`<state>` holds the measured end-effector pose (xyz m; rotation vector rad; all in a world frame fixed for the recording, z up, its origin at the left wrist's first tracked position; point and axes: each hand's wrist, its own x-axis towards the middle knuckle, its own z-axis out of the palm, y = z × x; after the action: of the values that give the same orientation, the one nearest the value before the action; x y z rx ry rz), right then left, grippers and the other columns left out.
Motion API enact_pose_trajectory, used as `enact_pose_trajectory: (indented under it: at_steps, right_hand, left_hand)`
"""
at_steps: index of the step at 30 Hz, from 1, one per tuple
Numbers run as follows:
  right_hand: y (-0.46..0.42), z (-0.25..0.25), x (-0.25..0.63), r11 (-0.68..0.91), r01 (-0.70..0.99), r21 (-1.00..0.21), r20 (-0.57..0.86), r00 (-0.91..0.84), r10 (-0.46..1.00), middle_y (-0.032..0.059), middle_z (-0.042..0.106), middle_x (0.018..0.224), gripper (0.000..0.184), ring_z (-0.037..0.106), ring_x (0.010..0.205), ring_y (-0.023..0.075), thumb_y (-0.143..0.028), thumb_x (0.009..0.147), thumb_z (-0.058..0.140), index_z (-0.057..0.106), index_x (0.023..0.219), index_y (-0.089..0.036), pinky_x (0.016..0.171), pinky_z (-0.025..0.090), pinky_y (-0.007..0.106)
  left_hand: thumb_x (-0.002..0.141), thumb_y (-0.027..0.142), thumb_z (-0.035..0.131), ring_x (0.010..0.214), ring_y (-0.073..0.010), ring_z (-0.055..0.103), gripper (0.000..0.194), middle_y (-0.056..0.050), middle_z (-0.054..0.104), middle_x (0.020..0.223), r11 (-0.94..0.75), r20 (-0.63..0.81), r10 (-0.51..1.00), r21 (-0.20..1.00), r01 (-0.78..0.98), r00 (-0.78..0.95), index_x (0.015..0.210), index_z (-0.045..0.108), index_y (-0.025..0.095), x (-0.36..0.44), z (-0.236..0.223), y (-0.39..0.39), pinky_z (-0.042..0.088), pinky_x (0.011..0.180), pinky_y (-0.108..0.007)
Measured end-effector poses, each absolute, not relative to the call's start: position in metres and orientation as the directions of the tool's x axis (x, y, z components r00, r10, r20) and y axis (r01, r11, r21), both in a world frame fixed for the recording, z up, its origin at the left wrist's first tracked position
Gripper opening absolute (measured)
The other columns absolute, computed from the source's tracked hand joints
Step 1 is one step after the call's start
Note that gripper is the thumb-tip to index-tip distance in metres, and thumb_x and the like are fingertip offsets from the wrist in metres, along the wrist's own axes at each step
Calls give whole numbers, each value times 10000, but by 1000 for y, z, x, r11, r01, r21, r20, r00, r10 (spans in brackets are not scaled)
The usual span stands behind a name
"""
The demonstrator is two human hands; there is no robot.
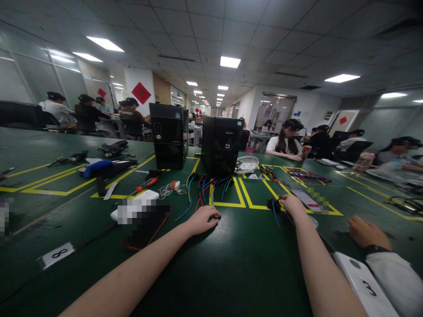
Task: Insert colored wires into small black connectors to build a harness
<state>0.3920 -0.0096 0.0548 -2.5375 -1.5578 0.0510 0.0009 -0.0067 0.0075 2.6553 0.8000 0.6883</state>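
Observation:
My left hand [204, 219] rests low over the green table with its fingers curled round something small and dark that they mostly hide. Farther right, the fingers of my right hand [292, 207] are pinched at a small black part [273, 204] from which a blue wire [276, 218] hangs. Between and beyond my hands lie loose coloured wires [213, 185], red, blue, green and yellow, some with black ends. Behind them stand two black computer towers, one on the left [168, 141] and one nearer the middle [222, 145].
Left of my hands lie a red screwdriver [146, 185], a white device [135, 207], and glasses [173, 188]. A white basket [246, 164] and a phone [307, 200] lie right. A co-worker's hand [368, 231] is close to my right arm. Another person [288, 141] sits across.

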Motion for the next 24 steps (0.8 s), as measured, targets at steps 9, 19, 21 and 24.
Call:
enact_pose_trajectory:
  at_steps: [9,19,21,24]
  right_hand:
    - [-9,58,388,-459,874,-158,37,470,882,85,679,838,275,622,739,171,-219,747,483,690,919,-162,600,418,225]
    - [-9,54,386,-480,866,-136,3,485,874,86,674,905,272,624,828,187,-204,753,486,678,944,-176,634,435,221]
    - [-6,52,384,-490,863,-126,8,495,869,101,665,936,262,620,859,204,-204,757,483,678,928,-168,654,441,232]
    - [-3,50,378,-515,851,-108,6,518,855,135,656,950,262,618,879,229,-213,774,471,672,924,-137,683,453,262]
  left_hand:
    - [816,268,524,870,-168,538,190,-29,592,897,-800,349,585,393,453,732,972,612,206,1,8,-6,405,791,-282]
    - [818,261,524,898,-174,538,195,-28,592,920,-794,335,593,399,459,733,987,607,211,0,8,-7,408,808,-291]
    - [818,260,524,895,-173,538,195,-27,593,920,-796,340,590,398,457,732,987,606,210,1,8,-7,407,810,-290]
    - [815,255,526,888,-172,538,192,-28,594,913,-798,349,589,395,455,729,981,607,205,1,8,-7,408,802,-285]
